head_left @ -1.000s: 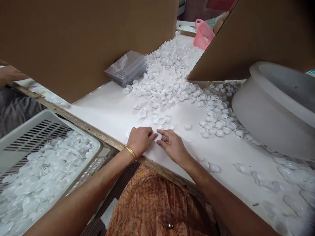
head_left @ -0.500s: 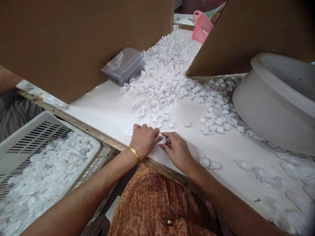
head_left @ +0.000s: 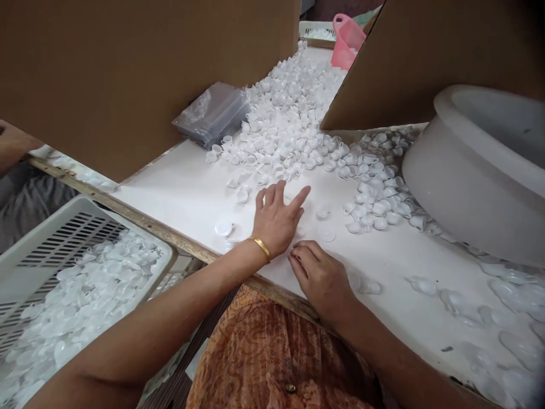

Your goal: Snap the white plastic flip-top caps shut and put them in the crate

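My left hand (head_left: 277,217), with a gold bangle on the wrist, lies on the white table (head_left: 187,193) with its fingers spread flat over a few small white plastic cups and lids. My right hand (head_left: 320,275) rests just behind it near the table's front edge, fingers curled together; what they hold, if anything, is hidden. A big heap of tiny white cups (head_left: 289,130) spreads across the table beyond both hands. A loose white lid (head_left: 223,228) lies left of my left hand.
A grey slotted crate (head_left: 63,227) at my lower left holds several white pieces. A large white basin (head_left: 481,170) stands at the right. Brown cardboard walls (head_left: 128,74) rise behind the table, with a stack of plastic bags (head_left: 213,113) and a pink basket (head_left: 347,40). Another person's hand (head_left: 12,145) shows at the far left.
My left hand has let go of the piece both hands were pinching and has reached forward, fingers spread, toward the cups. My right hand has drawn back slightly toward the table edge.
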